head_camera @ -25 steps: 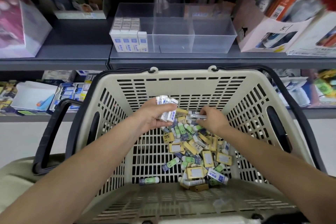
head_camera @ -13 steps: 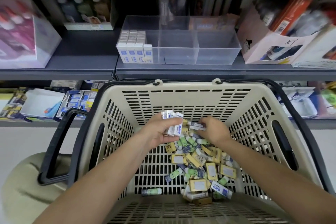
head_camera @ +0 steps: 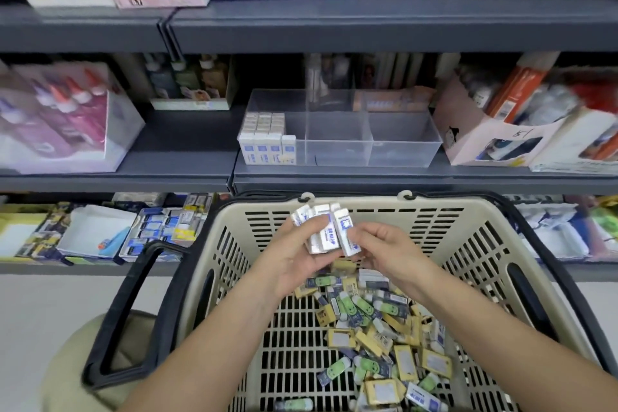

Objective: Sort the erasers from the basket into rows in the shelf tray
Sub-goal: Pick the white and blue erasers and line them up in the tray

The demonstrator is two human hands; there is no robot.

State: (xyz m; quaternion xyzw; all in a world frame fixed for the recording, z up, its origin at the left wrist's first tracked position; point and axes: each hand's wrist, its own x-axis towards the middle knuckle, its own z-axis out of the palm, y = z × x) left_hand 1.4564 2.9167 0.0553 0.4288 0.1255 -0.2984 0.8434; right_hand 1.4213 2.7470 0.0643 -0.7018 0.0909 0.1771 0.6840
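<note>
While both hands hang above the far end of the basket (head_camera: 368, 207), the left hand (head_camera: 291, 257) grasps a small bundle of white erasers (head_camera: 326, 231) with blue labels. Thumb lies across the front of the bundle, fingers curl behind it. Erasers stand roughly upright, side by side, slightly fanned, tops poking out above the fingers.

Right hand (head_camera: 391, 251) is just beside the bundle. Its fingers are curled, and the thumb and forefinger tips meet the right edge of the outermost eraser in a light pinch. Bundle therefore sits between the two hands, mostly in the left palm, level with the basket's far rim.

Below the wrists, loose erasers (head_camera: 384, 338) lie heaped on the slotted basket floor toward the right side: yellow sleeves, green ones, a few white-and-blue. One green eraser lies apart near the bottom edge of the view.

Shelf tray (head_camera: 401, 147), clear plastic with dividers, sits on the grey shelf (head_camera: 187, 174) beyond the basket, well apart from the hands. Its left compartment holds stocked erasers (head_camera: 266, 140) of the same white-and-blue kind, standing in tidy rows against the front wall.

Boxed stationery flanks the tray; details blurred.
</note>
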